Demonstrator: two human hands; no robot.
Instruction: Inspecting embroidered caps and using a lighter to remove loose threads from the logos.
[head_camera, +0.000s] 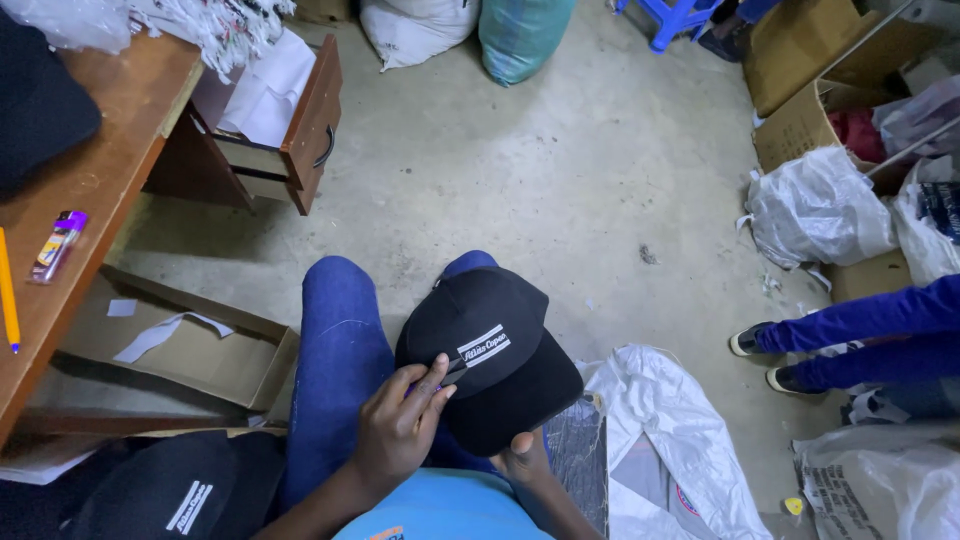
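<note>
White sacks (815, 205) and a brown cardboard box (800, 120) crowd the floor's right edge. On the person's lap rests a black cap (485, 350) with a white rectangular label; the left grip (400, 425) pinches a small tool against it, the right grip (522, 460) closed under its brim.

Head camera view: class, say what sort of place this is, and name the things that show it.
Probably a small workshop or storeroom where caps are finished. A black cap with a white patch lies on the person's lap, another black cap sits nearby, and cardboard boxes and stuffed white plastic bags crowd the bare concrete floor.
</note>
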